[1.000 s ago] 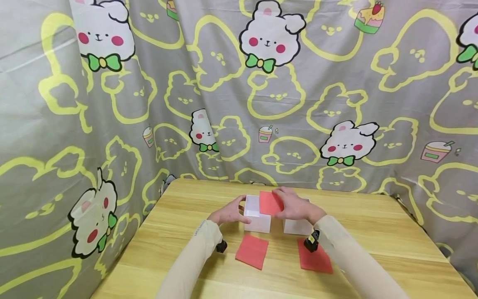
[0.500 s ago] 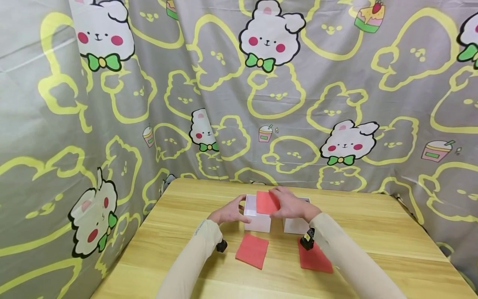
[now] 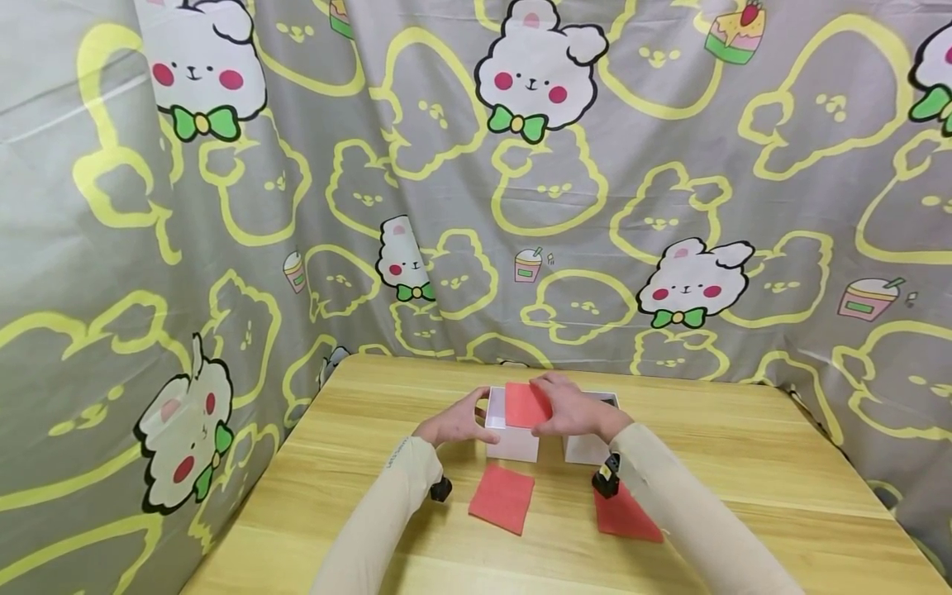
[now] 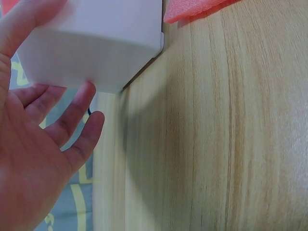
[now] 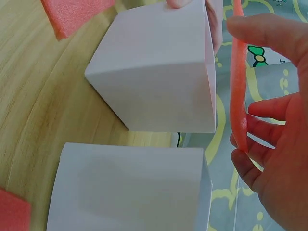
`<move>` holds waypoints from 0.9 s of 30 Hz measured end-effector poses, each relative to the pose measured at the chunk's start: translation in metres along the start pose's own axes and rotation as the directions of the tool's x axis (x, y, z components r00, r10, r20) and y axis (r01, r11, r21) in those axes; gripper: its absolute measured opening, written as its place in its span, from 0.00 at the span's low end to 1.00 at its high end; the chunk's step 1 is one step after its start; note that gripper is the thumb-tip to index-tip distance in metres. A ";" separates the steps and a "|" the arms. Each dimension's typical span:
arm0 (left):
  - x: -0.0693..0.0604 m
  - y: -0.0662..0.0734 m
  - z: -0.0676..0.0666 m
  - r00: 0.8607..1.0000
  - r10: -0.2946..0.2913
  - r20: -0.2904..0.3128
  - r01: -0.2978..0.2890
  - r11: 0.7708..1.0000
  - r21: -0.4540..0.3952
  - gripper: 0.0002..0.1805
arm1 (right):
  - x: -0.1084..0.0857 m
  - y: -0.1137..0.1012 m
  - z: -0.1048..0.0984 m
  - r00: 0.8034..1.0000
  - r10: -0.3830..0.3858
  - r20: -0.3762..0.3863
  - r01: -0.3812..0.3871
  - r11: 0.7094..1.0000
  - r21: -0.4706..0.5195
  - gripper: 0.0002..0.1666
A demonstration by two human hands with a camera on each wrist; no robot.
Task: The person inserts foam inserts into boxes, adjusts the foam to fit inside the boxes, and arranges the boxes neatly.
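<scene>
My left hand (image 3: 455,420) grips the left white box (image 3: 513,445), thumb at its front and fingers round its far left side. In the left wrist view the fingertips (image 4: 87,91) touch the box wall. A thin red foam sheet (image 3: 525,405) is held by its edges in my right hand (image 3: 574,409), above the open top of that box. Seen edge-on in the right wrist view, the sheet (image 5: 238,91) is slightly bowed between thumb and fingers. The inside of the left box is mostly hidden beneath it.
A second open white box (image 3: 586,450) stands just to the right, with something dark (image 3: 610,402) inside. Two more red foam sheets lie on the wooden table (image 3: 714,446): a left one (image 3: 502,498) and a right one (image 3: 627,516), partly behind the right wrist camera. A patterned curtain (image 3: 461,190) hangs behind.
My right hand has shifted a little to the left with the foam sheet, which now sits more centrally over the left box. The left hand and both boxes stay put.
</scene>
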State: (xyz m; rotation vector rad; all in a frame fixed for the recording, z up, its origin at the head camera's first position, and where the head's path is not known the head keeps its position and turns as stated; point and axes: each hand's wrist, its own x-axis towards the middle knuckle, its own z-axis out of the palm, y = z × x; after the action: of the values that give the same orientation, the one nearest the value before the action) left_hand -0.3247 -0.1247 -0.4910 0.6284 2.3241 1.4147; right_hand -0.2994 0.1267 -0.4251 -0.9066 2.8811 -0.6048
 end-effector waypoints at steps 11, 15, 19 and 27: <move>0.000 0.000 0.000 1.000 0.000 0.013 0.001 1.000 -0.019 0.52 | 0.008 -0.008 0.002 1.000 -0.017 0.009 0.016 1.000 0.019 0.51; 0.000 0.000 0.000 1.000 -0.004 0.019 0.005 1.000 -0.010 0.53 | 0.011 -0.011 0.005 1.000 -0.020 0.010 0.020 1.000 0.019 0.51; -0.001 0.001 0.000 1.000 0.006 0.020 -0.005 1.000 -0.008 0.52 | 0.015 -0.012 0.007 1.000 -0.015 0.018 0.015 1.000 0.015 0.52; -0.001 0.001 0.000 1.000 0.015 0.020 -0.015 1.000 -0.013 0.52 | 0.020 -0.013 0.012 0.999 0.021 0.042 -0.022 1.000 0.018 0.52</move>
State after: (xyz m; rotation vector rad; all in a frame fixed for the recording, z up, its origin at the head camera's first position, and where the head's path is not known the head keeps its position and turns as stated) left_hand -0.3239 -0.1247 -0.4896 0.6551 2.2979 1.4224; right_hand -0.3063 0.1017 -0.4299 -0.8736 2.8393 -0.6022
